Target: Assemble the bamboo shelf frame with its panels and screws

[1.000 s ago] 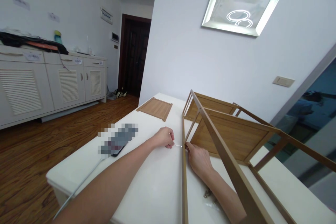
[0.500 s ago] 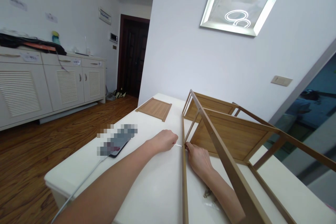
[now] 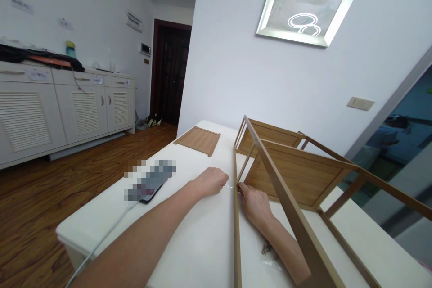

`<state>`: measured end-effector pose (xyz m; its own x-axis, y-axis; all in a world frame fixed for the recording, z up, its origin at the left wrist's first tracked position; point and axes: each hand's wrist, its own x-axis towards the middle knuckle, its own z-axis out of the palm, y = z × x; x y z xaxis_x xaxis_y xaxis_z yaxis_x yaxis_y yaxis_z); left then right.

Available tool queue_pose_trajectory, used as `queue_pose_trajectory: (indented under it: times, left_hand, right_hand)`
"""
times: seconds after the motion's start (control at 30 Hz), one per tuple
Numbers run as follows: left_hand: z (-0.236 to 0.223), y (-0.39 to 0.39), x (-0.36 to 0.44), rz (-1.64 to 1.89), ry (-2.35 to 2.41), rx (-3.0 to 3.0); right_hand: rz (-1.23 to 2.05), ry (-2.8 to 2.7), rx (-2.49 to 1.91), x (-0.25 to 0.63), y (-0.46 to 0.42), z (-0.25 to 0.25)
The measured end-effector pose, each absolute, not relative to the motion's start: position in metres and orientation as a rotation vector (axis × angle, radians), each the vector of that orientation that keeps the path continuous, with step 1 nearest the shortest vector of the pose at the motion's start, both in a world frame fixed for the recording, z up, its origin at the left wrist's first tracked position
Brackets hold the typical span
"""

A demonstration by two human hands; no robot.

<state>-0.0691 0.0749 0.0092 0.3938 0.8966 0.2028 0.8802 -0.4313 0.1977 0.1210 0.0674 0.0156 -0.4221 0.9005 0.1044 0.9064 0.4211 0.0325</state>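
My left hand (image 3: pixel 212 182) is closed in a fist around a screwdriver-like tool (image 3: pixel 230 186). Only its thin, bright shaft shows, reaching the outer side of a wooden rail; the handle and tip are hidden. Across that rail, my right hand (image 3: pixel 256 203) is closed at the foot of a narrow crossbar, fingers pressed against the joint. Both parts belong to a brown wooden shelf rack (image 3: pixel 297 168), which lies on its side on the white table (image 3: pixel 199 247). Beside my right forearm lie small metal screws (image 3: pixel 265 247) and a clear plastic bag (image 3: pixel 272 263).
A loose wooden panel (image 3: pixel 198 140) lies flat at the table's far end. Near the left edge is a phone (image 3: pixel 153 191), partly blurred out, with a white cable (image 3: pixel 101 238) running off the edge. The wall stands behind the rack; a white cabinet (image 3: pixel 84 108) is across the floor.
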Motion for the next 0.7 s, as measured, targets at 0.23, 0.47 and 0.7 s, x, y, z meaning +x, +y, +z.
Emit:
queue_pose_trajectory:
  times: [0.23,0.47,0.7]
  left_hand:
    - [0.0042,0.0782,-0.0731,0.459,1.646,2.524]
    - [0.0065,0.0773,-0.0712,0.438,1.667,2.547]
    - [0.0101,0.0733,-0.0662,0.339,1.64,2.64]
  right_hand:
    - [-0.147,-2.623,-1.64,0.1248,0.0717,0.0129]
    - [-0.15,-2.634,-1.631,0.1252,0.0718,0.0124]
    - [-0.15,-2.624,-1.63,0.1253,0.072,0.0111]
